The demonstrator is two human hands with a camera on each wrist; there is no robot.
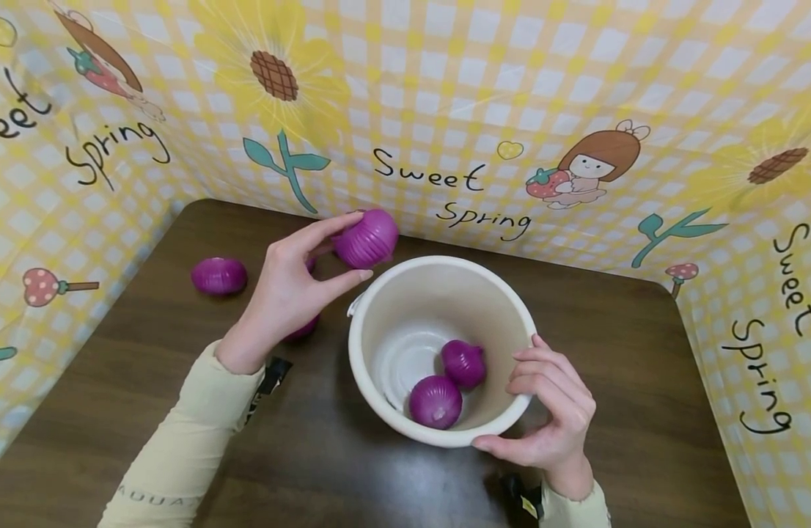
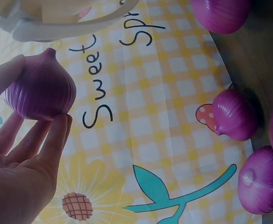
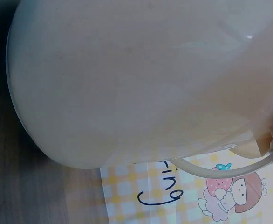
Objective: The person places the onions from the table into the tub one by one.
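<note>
My left hand holds a purple onion between thumb and fingers, raised just beyond the left side of a white bucket. In the left wrist view the same onion has its pointed tip turned up, close below the bucket's rim. With fingers over the inside of the rim and thumb outside, my right hand grips the bucket at its right front. Two purple onions, one nearer and one farther, lie inside on the bottom. The bucket's outer wall fills most of the right wrist view.
Another purple onion lies on the dark wooden table at the left. More onions are partly hidden behind my left hand, one of them below the palm. A yellow checked cloth walls the table's back and sides.
</note>
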